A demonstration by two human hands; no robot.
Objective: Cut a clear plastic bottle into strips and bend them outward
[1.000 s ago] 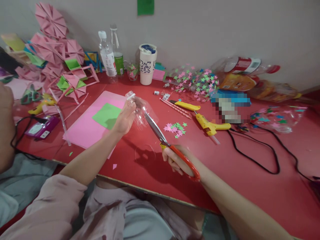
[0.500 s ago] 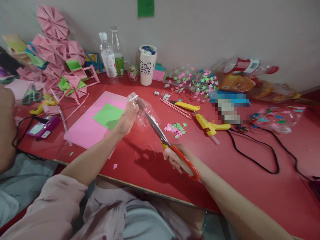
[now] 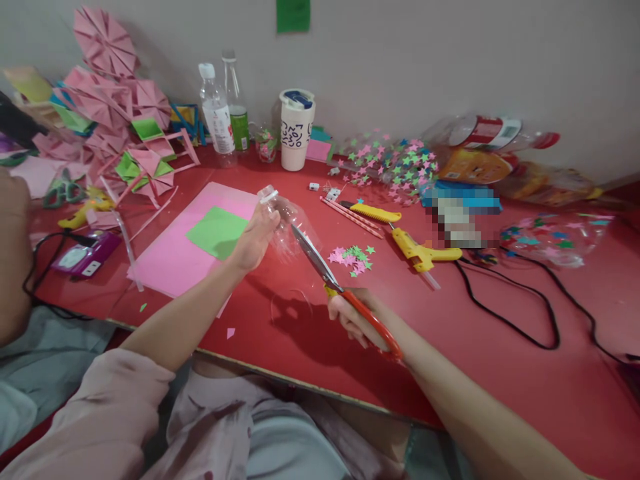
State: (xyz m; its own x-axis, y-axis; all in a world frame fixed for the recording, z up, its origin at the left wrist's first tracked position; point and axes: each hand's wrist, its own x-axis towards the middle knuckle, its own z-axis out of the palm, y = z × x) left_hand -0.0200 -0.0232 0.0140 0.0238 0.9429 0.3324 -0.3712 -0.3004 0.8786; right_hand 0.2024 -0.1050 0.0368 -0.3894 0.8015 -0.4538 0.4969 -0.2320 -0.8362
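Note:
My left hand [image 3: 256,239] is closed around the neck end of a clear plastic bottle piece [image 3: 296,227], tilted with its wide cut end towards the right. My right hand [image 3: 353,319] grips the red-orange handles of a pair of scissors [image 3: 320,259]. The blades point up and left, their tips over the bottle piece; whether they touch its wall I cannot tell. A thin clear plastic ring [image 3: 291,308] lies on the table below. Small pink and green paper stars [image 3: 353,259] are heaped just right of the blades.
On the red table [image 3: 480,393] lie pink sheets [image 3: 165,270] with a green sheet [image 3: 216,232], a yellow glue gun [image 3: 420,252] with a black cord, and a yellow cutter [image 3: 375,212]. Bottles [image 3: 217,123] and a tumbler [image 3: 296,137] stand behind. Another person's arm [image 3: 14,260] rests at left.
Hardly anything differs. Both hands, the bottle piece and the scissors keep nearly the same place, with only a slight shift of the whole view.

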